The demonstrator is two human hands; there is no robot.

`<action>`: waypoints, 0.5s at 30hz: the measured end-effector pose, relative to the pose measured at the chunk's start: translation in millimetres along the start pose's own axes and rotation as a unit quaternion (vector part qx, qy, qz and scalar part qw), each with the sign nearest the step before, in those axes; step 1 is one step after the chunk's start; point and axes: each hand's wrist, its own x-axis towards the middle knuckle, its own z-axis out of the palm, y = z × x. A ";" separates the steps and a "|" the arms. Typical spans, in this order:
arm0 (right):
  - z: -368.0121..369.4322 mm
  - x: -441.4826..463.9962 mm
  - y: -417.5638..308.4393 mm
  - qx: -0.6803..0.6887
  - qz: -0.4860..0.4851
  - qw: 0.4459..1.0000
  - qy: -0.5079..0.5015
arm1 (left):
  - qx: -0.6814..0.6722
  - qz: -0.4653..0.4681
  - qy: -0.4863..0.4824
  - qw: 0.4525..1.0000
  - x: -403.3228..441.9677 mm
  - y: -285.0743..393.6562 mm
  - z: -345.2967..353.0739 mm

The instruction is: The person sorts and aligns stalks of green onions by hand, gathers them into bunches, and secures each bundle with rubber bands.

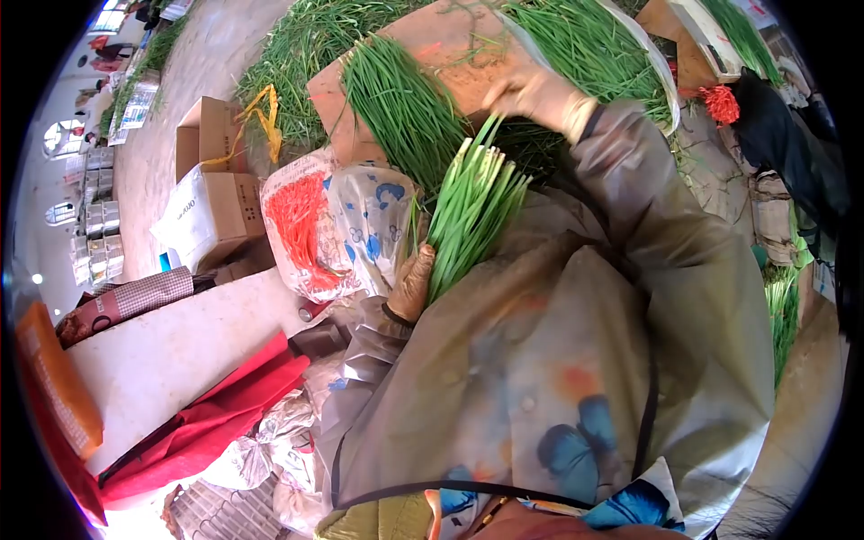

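Against the front of the translucent raincoat, the bunch of garlic chives is held aslant by the left hand, whose fingers are closed round the leafy lower part, presumably so that the pale ends are left exposed above. The right hand is bent over those ends, near enough for single stalks to be reached; whether one is pinched by its fingers cannot be told. The red ties are laid on a printed sack off the near left corner of the board, seemingly for easy picking up, and beside them a blue-patterned plastic bag is set. Along the board's left side, the loose pile is laid lengthwise and let over the near edge, probably to be drawn from by hand. By count, one bunch is held, one heap of ties is seen at the sack, one patterned bag and one loose pile; beyond the board's left and right edges, two larger chive heaps are spread, and farther right one more red cluster is seen.
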 end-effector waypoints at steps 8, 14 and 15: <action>-118.1 -26.1 92.9 -0.635 0.185 0.736 0.146 | -0.289 0.038 -0.081 0.953 -12.2 -21.3 -18.9; 30.1 -26.2 -5.0 0.084 0.118 0.980 -0.140 | -0.362 0.005 -0.135 0.922 9.1 -2.1 -21.6; 51.3 -19.7 -14.3 0.167 0.144 0.969 -0.108 | -0.338 -0.021 -0.126 0.932 9.1 11.5 -14.7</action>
